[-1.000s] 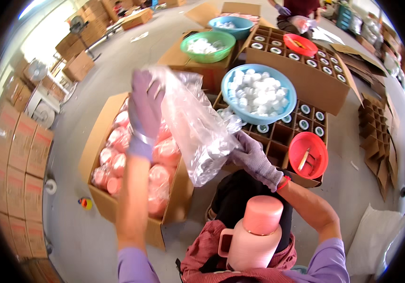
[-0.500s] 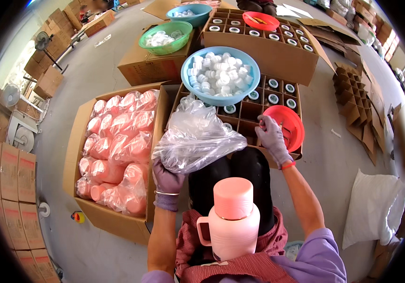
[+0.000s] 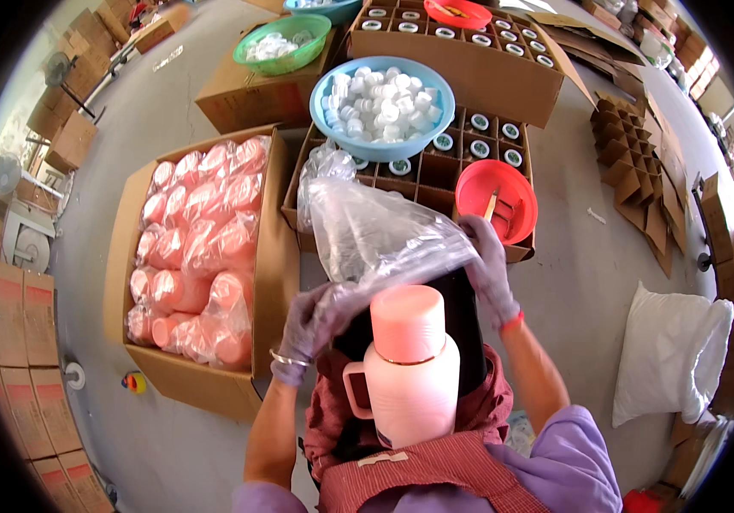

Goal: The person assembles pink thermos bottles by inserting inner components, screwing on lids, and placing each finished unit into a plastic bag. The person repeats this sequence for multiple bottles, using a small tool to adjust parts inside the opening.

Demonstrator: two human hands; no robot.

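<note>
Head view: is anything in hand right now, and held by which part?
Clear plastic bag: left hand on its near left edge, right hand at its right corner. Pink jug is in neither hand.

Clear plastic bag (image 3: 388,229) is stretching out
Grey-gloved right hand (image 3: 488,263) is leaving the round red plastic bowl (image 3: 473,193), gripping the bag's edge.

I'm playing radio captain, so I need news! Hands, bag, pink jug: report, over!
Left hand and right hand: both holding clear bag. Pink jug: upright, outside bag. Red bowl: close beyond right hand.
</note>
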